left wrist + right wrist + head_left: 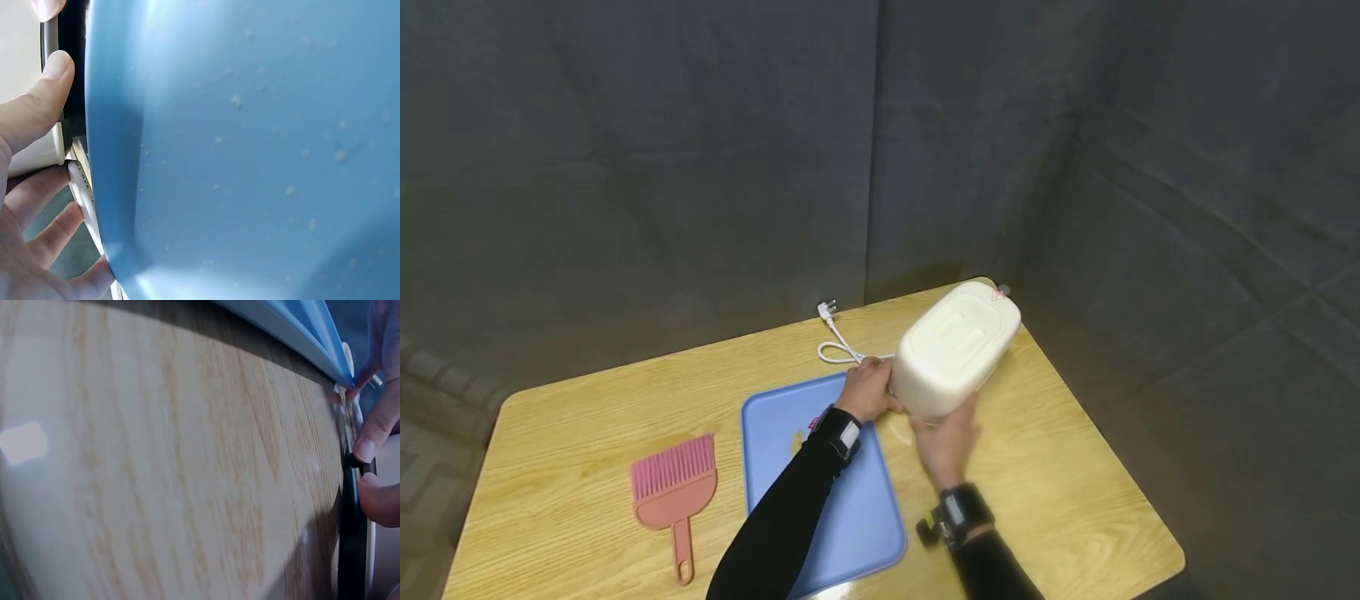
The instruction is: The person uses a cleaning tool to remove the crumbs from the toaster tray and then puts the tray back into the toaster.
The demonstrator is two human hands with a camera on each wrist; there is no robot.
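Note:
A cream, rounded electric appliance [957, 354] with a red triangle label is at the back right of the table. My left hand [867, 390] grips its near left corner, the thumb on its dark edge and the other fingers spread below in the left wrist view. At the near edge, my right hand [949, 442], slightly blurred, holds the appliance. The right wrist view shows both thumbs close together at a small black part [356, 461] on that edge. The appliance's underside is hidden, so I cannot tell whether it touches the table.
A blue tray [868, 508] lies under my left forearm, with pale crumbs [289, 190] scattered over it. To its left is a pink brush [677, 496]. Behind the tray lies a white cord [842, 344] with a plug [826, 309]. Dark curtains [700, 167] hang behind the wooden table [565, 450].

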